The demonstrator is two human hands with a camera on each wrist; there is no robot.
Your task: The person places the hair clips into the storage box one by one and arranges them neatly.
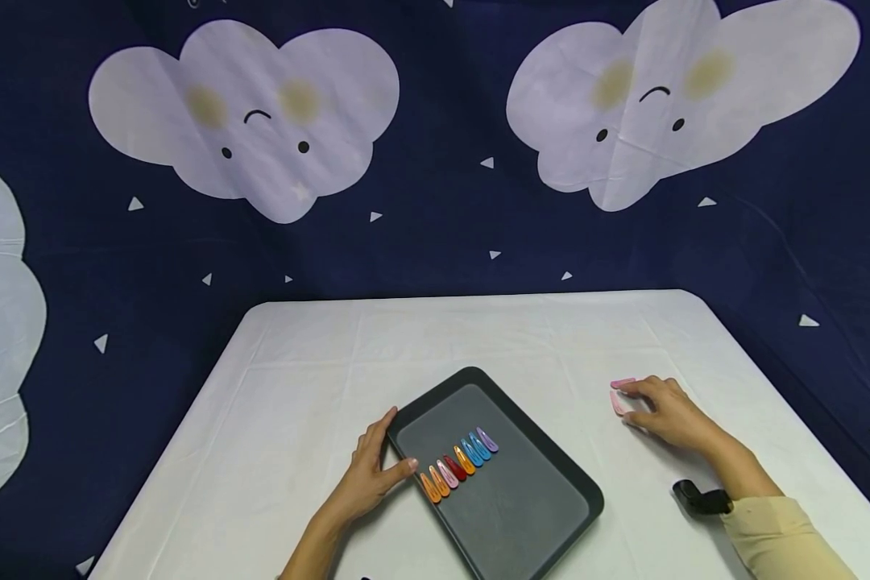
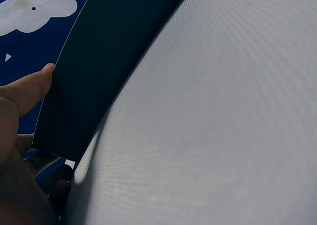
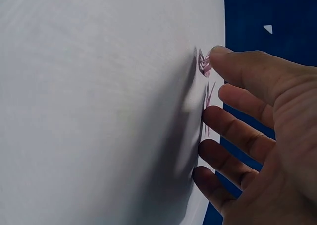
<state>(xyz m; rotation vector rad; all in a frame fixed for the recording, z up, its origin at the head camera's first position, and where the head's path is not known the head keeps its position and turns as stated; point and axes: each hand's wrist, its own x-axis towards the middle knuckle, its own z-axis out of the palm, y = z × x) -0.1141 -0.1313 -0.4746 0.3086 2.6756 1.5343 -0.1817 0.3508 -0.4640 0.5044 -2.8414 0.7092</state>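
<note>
My left hand [image 1: 366, 469] holds a dark grey tray [image 1: 536, 499] by its left corner, thumb on the rim. In the left wrist view, the thumb [image 2: 34, 88] meets the tray's dark side wall [image 2: 94, 61], with the other fingers lower down, partly in shadow. A slanting row of snap hair clips [image 1: 455, 469] lies in the tray, coloured orange, pink, red, blue and purple. Right of the tray, my right hand [image 1: 670, 412] reaches over a light pink hair clip [image 1: 616, 403] and a darker pink hair clip [image 1: 623, 383] on the table. Its thumb touches one clip [image 3: 202, 62]; the fingers are spread.
A white cloth covers the table [image 1: 319, 362]. Beside the right forearm is a black wrist-worn device [image 1: 699, 498]. Behind the table hangs a dark blue cloth [image 1: 442, 161] with white clouds and small triangles. A small dark thing shows at the bottom edge.
</note>
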